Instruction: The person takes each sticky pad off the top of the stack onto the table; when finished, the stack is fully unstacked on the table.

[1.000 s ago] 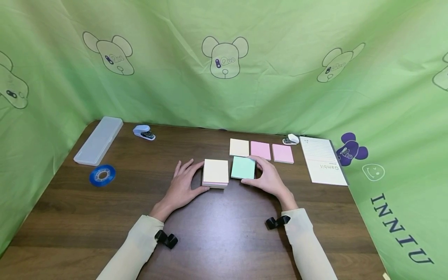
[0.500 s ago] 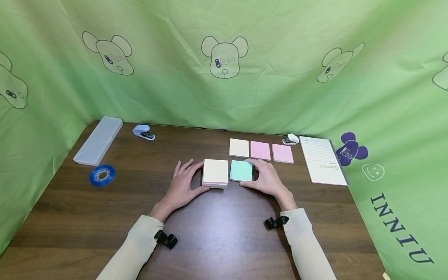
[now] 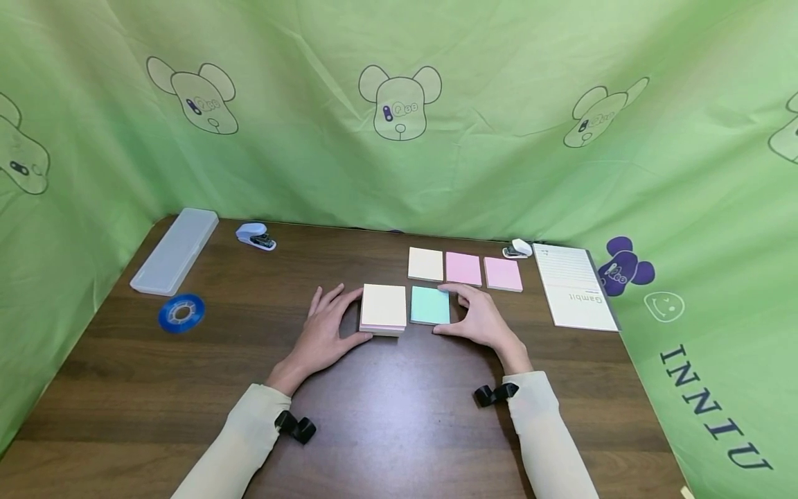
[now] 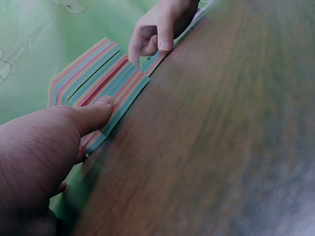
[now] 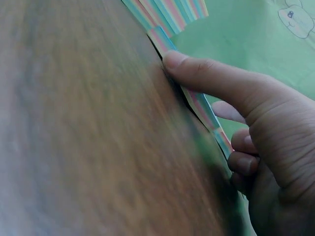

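Note:
Near the table's middle stands a stack of sticky note pads [image 3: 383, 305], cream on top, with striped coloured edges in the left wrist view. My left hand [image 3: 323, 331] holds this stack from its left, the thumb [image 4: 96, 115] along the near side and the fingers toward the far side. Just right of the stack lies a thin green sticky note pad [image 3: 429, 305], flat on the table. My right hand [image 3: 479, 315] grips it by its right part, index finger at the far edge and thumb [image 5: 184, 66] at the near edge. The other right fingers are curled in.
Behind lie a cream pad [image 3: 426, 263] and two pink pads [image 3: 463, 268] in a row. Farther right are a white stapler [image 3: 518, 249] and a notepad [image 3: 575, 286]. A pale case [image 3: 176, 251], blue stapler [image 3: 256, 235] and blue tape roll [image 3: 182, 313] lie left.
The green pad has come slightly toward me and to the left, beside the stack. My right thumb has since slid a little right along its edge. The left hand has stayed put.

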A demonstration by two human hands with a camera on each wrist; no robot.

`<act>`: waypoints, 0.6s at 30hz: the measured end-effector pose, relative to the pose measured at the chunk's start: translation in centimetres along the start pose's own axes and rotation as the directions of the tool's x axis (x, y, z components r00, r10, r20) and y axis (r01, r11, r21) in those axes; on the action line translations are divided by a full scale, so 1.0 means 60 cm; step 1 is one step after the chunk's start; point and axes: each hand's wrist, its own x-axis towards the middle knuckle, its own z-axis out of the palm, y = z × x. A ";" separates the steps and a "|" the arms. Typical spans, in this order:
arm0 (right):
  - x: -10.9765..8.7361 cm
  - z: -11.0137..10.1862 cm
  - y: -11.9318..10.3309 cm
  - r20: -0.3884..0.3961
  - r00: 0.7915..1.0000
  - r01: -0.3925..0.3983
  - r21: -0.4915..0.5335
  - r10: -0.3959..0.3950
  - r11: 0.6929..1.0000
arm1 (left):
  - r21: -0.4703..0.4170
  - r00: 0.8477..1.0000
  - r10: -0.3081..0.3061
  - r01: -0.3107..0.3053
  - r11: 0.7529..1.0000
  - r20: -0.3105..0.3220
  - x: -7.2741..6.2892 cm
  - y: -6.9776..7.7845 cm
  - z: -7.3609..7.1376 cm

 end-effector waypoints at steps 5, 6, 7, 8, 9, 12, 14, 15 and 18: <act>-0.002 0.002 0.003 -0.005 1.000 -0.002 -0.046 0.001 0.999 | 0.003 1.000 -0.004 0.004 1.000 0.000 -0.001 -0.001 0.001; -0.003 0.003 0.002 -0.007 1.000 -0.008 -0.065 0.008 0.998 | 0.004 1.000 -0.005 0.005 1.000 0.001 -0.001 -0.002 0.001; -0.003 0.004 0.002 -0.008 1.000 -0.012 -0.088 0.012 0.996 | 0.005 1.000 -0.005 0.005 1.000 0.002 -0.001 -0.002 0.002; -0.004 0.005 0.001 -0.010 1.000 -0.020 -0.099 0.019 0.995 | 0.006 1.000 -0.006 0.006 1.000 0.003 -0.001 -0.002 0.001; -0.004 0.005 0.001 -0.011 1.000 -0.022 -0.113 0.021 0.993 | 0.006 1.000 -0.007 0.007 1.000 0.004 -0.001 -0.001 0.001; -0.003 0.007 -0.002 -0.012 1.000 -0.023 -0.133 0.021 0.991 | 0.006 1.000 -0.006 0.006 1.000 0.004 -0.001 0.000 0.001; -0.002 0.007 -0.003 -0.016 1.000 -0.019 -0.139 0.017 0.990 | 0.006 1.000 -0.005 0.005 1.000 0.003 0.000 0.000 0.000; -0.001 0.008 -0.003 -0.017 1.000 -0.015 -0.145 0.013 0.989 | 0.007 1.000 -0.005 0.005 1.000 0.003 0.000 -0.001 0.000; 0.000 0.008 -0.003 -0.019 1.000 -0.014 -0.153 0.011 0.988 | 0.007 1.000 -0.007 0.007 1.000 0.003 0.000 -0.001 0.001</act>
